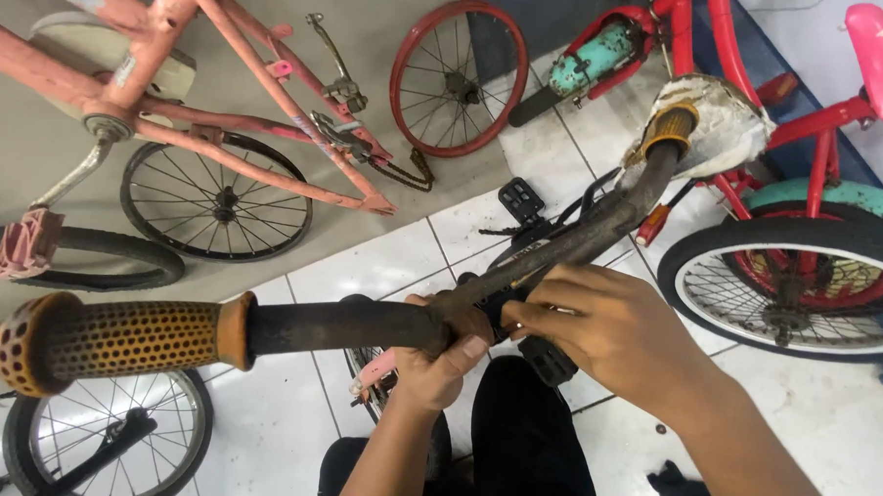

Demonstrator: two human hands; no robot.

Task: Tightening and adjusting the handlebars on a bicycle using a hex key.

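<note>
Left hand is wrapped round the handlebar middle, bar running left-to-upper-right, right hand pinching the stem right beside it.

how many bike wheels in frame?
5: red bare rim top centre; spoked wheel under the pink frame; one bottom left; white-rimmed one right; one behind the left hand. More may be hidden.

Left hand clenched in a fist, fingers curled; right hand pinching beside it.
</note>
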